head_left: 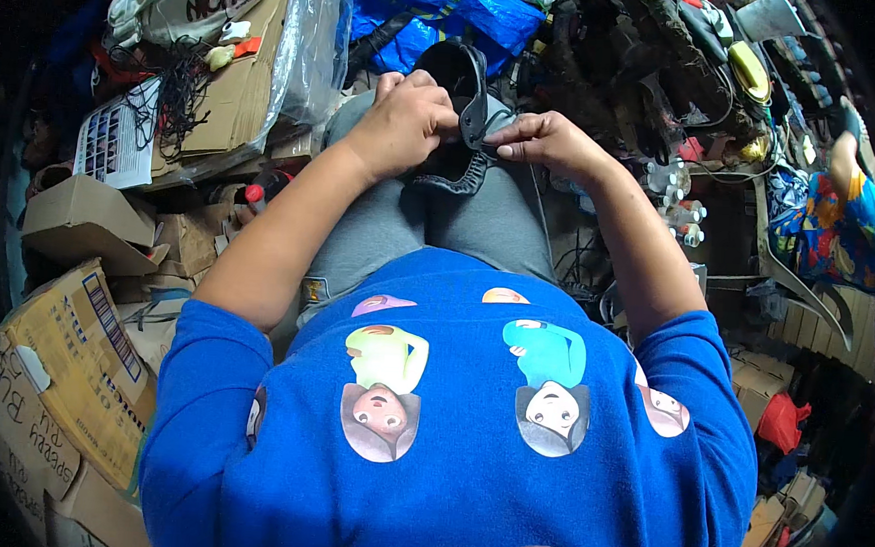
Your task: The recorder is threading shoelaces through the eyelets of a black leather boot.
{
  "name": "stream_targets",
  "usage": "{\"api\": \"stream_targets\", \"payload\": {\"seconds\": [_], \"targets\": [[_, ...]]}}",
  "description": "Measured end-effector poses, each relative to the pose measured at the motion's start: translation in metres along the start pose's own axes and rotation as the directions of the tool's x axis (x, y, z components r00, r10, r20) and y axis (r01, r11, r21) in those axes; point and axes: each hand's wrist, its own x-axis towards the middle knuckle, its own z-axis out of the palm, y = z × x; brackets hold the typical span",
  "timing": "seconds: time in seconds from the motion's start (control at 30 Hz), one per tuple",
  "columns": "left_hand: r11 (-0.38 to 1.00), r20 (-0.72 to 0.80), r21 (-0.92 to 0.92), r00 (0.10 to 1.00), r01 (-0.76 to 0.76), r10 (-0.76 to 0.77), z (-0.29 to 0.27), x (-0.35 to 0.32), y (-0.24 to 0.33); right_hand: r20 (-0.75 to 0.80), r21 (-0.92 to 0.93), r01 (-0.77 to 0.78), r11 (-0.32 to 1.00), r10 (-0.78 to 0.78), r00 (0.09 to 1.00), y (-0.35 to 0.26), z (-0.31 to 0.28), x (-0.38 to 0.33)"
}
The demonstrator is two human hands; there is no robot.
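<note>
On the lap, across grey-trousered knees, sat a black shoe (459, 114), opening up. Left hand (404, 121) was clenched on its collar edge; right hand (546, 140) pinched a thin dark thread or lace (537, 194) at the side. Risk: the shoe was only knee-propped, so a hard pull could likely roll it off or slip the thread from the pinch. Clutter crowded close: cardboard boxes (72, 351) left, blue bag (444, 8) ahead, tangled cords and straps right. Another person's sleeve (841, 223) sat far right.
</note>
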Motion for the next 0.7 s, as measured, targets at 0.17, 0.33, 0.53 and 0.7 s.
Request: {"api": "stream_targets", "payload": {"seconds": [0.17, 0.33, 0.53, 0.7], "targets": [[0.971, -0.036, -0.067, 0.972, 0.228, -0.231, 0.002, -0.024, 0.025, -0.099, 0.125, 0.009, 0.992, 0.004, 0.995, 0.003, 0.014, -0.012], [0.846, 0.114, -0.110, 0.852, 0.522, -0.511, 0.006, -0.012, 0.031, -0.137, 0.208, -0.045, 0.977, 0.075, 0.988, 0.001, 0.014, -0.007], [0.801, 0.154, -0.196, 0.824, 0.566, -0.545, 0.024, -0.001, 0.026, -0.122, 0.209, -0.011, 0.978, 0.037, 0.992, 0.002, 0.015, -0.001], [0.810, 0.167, -0.211, 0.837, 0.547, -0.521, 0.021, 0.003, 0.032, -0.171, 0.067, -0.036, 0.997, 0.047, 0.984, -0.007, 0.022, 0.003]]}}
